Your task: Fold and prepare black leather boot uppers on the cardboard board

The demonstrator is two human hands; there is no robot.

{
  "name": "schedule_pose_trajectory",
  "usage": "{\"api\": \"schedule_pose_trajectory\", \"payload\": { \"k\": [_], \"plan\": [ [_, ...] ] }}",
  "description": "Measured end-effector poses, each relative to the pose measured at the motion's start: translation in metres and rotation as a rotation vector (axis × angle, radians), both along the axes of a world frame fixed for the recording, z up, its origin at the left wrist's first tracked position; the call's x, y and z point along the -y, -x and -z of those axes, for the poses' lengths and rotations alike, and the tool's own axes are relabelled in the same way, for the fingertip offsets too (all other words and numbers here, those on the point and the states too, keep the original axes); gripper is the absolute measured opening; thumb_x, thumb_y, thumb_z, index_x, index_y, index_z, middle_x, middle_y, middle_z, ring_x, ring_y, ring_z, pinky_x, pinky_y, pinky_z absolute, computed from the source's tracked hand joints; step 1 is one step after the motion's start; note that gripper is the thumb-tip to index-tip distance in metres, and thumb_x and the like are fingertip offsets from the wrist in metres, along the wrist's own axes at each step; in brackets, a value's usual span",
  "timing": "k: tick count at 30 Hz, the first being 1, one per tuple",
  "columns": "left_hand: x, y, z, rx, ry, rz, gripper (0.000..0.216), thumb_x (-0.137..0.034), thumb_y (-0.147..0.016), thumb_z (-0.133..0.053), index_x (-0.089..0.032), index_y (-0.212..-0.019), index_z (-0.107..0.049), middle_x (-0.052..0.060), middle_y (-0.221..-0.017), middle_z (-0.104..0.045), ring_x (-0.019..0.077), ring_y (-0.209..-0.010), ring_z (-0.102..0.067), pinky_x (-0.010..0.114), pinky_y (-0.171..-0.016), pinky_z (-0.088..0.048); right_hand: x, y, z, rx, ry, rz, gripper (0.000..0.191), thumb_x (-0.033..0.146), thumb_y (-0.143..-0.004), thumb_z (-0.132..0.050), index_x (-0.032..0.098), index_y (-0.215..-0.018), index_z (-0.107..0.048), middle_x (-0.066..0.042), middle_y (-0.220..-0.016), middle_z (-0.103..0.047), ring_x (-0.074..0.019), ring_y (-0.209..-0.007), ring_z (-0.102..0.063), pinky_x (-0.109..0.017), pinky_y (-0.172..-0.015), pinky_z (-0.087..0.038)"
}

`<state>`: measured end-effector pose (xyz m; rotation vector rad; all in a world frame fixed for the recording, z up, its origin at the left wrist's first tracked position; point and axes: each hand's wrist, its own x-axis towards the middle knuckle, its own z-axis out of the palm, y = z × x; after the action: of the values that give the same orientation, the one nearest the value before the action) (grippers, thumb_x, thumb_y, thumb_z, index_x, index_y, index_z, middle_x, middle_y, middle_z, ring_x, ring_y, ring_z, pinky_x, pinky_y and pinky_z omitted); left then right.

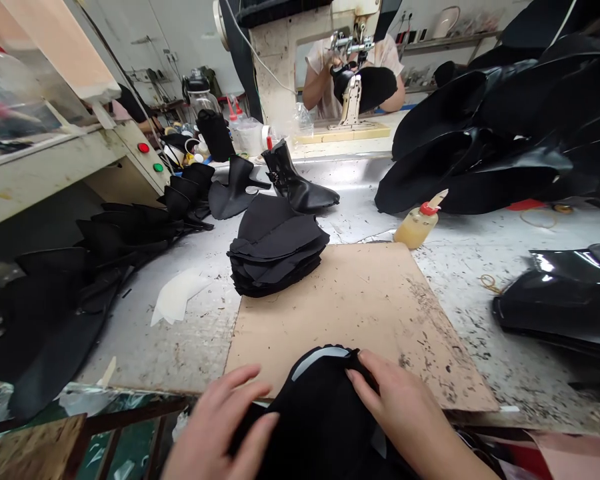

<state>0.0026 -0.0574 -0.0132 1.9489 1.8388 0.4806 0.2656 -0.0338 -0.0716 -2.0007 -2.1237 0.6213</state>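
Black piece (320, 413) at table (145, 350) front edge | cardboard (355, 307) open beyond | curved end faces far edge | right hand (403, 393) pinching rim, left hand (214, 425) spread

Pale wall (200, 30), narrow shelf (450, 43), stained workbench (460, 270)

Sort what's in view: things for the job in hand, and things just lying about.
Job in hand, by the look of it:
black piece, gripped by the right hand
tan board
stack of black pieces

Apparently just lying about:
drinks bottle
white scrap left of the board
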Motion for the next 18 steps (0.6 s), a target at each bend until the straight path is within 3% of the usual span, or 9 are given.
{"api": "schedule_pose_trajectory", "payload": {
  "k": [3, 6, 12, 15, 18],
  "plan": [
    [-0.022, -0.056, 0.006, -0.102, 0.012, 0.222, 0.035, -0.027, -0.079, -0.060, -0.027, -0.114, -0.065, 0.006, -0.137, -0.057, 0.0294, -0.126, -0.052, 0.046, -0.102, -0.047, 0.001, 0.001, 0.001, -0.011, -0.008, -0.001, 0.016, 0.026, -0.091, -0.046, 0.022, -0.089, -0.062, -0.004, -0.084, -0.074, -0.0256, -0.076, -0.072, -0.030, -0.059, -0.047],
    [-0.032, -0.081, 0.019, -0.172, 0.109, 0.240, 0.040, -0.016, -0.077, -0.063, -0.020, -0.117, -0.059, 0.011, -0.141, -0.052, 0.0303, -0.131, -0.046, 0.051, -0.107, -0.041, 0.001, 0.002, 0.000, -0.001, 0.000, -0.013, 0.018, 0.027, -0.093, -0.046, 0.021, -0.085, -0.062, -0.003, -0.078, -0.072, -0.0249, -0.072, -0.071, -0.030, -0.056, -0.046],
    [-0.045, -0.081, 0.012, -0.055, 0.234, 0.107, 0.023, -0.011, -0.074, -0.068, -0.020, -0.086, -0.050, 0.011, -0.121, -0.058, 0.0273, -0.119, -0.051, 0.045, -0.100, -0.043, 0.001, 0.001, 0.001, 0.001, -0.044, -0.014, 0.013, 0.025, -0.091, -0.050, 0.022, -0.084, -0.061, 0.000, -0.075, -0.071, -0.0237, -0.069, -0.071, -0.028, -0.054, -0.045],
    [-0.048, -0.082, 0.006, -0.026, 0.240, 0.124, 0.022, -0.009, -0.077, -0.063, -0.021, -0.078, -0.045, 0.006, -0.112, -0.059, 0.0235, -0.112, -0.053, 0.038, -0.095, -0.044, 0.002, 0.000, 0.005, -0.014, -0.089, -0.028, 0.013, 0.025, -0.090, -0.050, 0.023, -0.083, -0.060, 0.001, -0.073, -0.071, -0.0225, -0.067, -0.071, -0.027, -0.053, -0.044],
    [-0.050, -0.087, 0.008, -0.104, 0.262, 0.154, 0.018, -0.012, -0.083, -0.060, -0.022, -0.076, -0.047, 0.002, -0.093, -0.061, 0.0202, -0.089, -0.059, 0.033, -0.079, -0.046, 0.003, 0.001, 0.005, -0.015, -0.136, -0.042, 0.012, 0.024, -0.090, -0.050, 0.024, -0.081, -0.058, 0.001, -0.071, -0.070, -0.0215, -0.065, -0.071, -0.026, -0.051, -0.042]
  ]
}}
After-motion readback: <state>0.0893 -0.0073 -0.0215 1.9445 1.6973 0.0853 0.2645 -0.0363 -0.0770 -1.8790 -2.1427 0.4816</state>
